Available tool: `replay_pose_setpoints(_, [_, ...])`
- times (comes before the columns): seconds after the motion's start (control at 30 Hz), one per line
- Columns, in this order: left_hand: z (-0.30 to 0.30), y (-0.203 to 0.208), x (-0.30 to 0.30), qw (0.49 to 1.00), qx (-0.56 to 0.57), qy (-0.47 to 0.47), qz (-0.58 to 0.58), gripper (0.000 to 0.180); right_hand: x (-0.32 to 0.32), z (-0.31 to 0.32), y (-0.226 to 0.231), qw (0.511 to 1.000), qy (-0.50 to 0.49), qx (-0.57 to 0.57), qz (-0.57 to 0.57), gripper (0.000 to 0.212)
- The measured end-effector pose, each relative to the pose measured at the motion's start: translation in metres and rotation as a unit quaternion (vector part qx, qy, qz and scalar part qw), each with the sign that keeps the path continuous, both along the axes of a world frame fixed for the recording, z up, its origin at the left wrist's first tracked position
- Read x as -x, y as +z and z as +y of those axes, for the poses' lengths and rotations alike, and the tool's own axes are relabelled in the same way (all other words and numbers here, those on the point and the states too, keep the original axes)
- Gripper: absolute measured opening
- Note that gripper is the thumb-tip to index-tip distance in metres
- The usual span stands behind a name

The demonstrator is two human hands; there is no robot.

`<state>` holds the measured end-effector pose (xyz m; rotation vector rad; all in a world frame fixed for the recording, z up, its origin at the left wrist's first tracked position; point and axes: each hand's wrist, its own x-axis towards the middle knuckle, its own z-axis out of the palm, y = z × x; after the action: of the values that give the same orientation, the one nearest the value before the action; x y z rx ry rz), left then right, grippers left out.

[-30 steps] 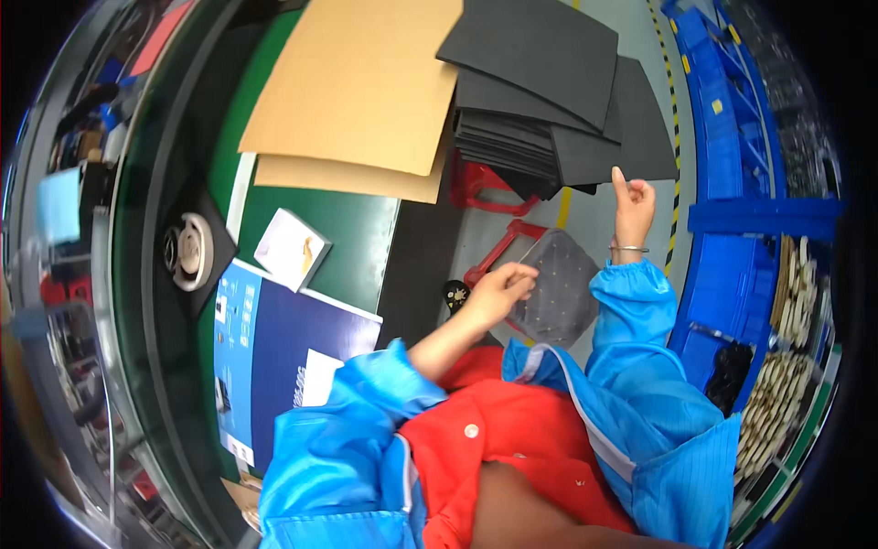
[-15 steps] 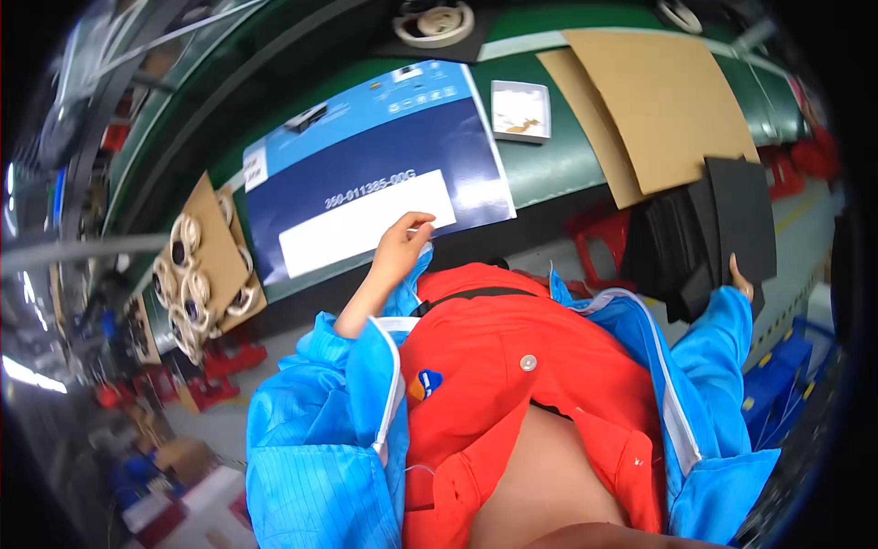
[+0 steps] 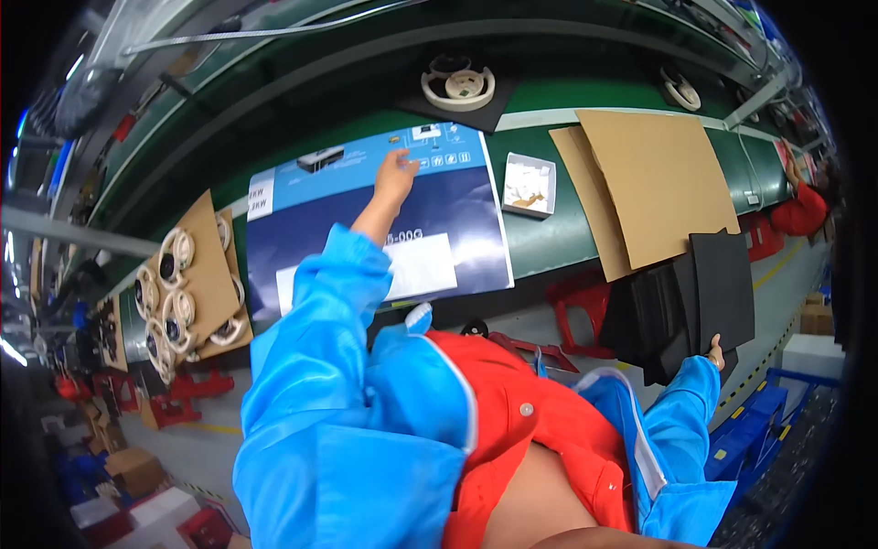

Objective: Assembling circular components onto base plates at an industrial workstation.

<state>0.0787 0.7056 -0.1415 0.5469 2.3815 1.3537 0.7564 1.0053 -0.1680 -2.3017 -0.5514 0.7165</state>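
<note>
My left hand (image 3: 395,176) reaches over the light blue upper part of a large blue printed sheet (image 3: 366,216) on the bench. Its fingers are loosely bent and apart, and nothing shows between them; whether they touch the sheet I cannot tell. Off to the right, my right hand (image 3: 716,352) grips the lower edge of a flat black sheet (image 3: 722,288), its thumb on the near face and the other fingers hidden. More black sheets (image 3: 645,316) stand against it on the left.
Brown cardboard sheets (image 3: 658,183) overhang the bench's front edge. A small white box (image 3: 529,185) holds small pale pieces. Round white parts lie on cardboard (image 3: 206,274) at left; another white ring-shaped part (image 3: 457,89) sits farther back. Red stools (image 3: 583,316) stand below. Another person's red sleeve (image 3: 800,212) shows at far right.
My left hand has moved away from me, from the sheet's white panel up to its light blue part. My right hand still holds the black sheet. The whole view has shifted.
</note>
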Motion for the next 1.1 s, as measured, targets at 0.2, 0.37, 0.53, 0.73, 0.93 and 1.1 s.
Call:
replay_pose_setpoints(0.2, [0.102,-0.020,0.072,0.949,0.126,-0.059,0.283,0.045,-0.065,-0.021,0.009,0.945,0.022,-0.140,0.294,0.052])
replay_pose_setpoints(0.37, [0.156,-0.042,0.066,0.855,0.081,-0.276,0.432,0.036,-0.033,-0.089,0.083,0.952,-0.007,-0.200,0.230,0.052])
replay_pose_setpoints(0.53, [0.194,-0.060,0.057,0.829,0.022,-0.306,0.467,0.031,-0.062,-0.135,0.095,0.928,-0.012,-0.274,0.253,0.043])
replay_pose_setpoints(0.73, [0.229,-0.065,0.044,0.848,0.071,-0.263,0.454,0.023,0.053,-0.151,0.115,0.892,0.049,-0.321,0.315,0.040])
replay_pose_setpoints(0.93, [0.286,-0.074,0.036,0.904,0.163,-0.264,0.294,0.009,0.095,-0.176,0.099,0.903,0.049,-0.289,0.314,0.038])
replay_pose_setpoints(1.1, [0.262,-0.092,0.032,0.874,0.041,-0.348,0.336,0.038,0.107,-0.195,0.096,0.909,0.063,-0.275,0.307,0.038])
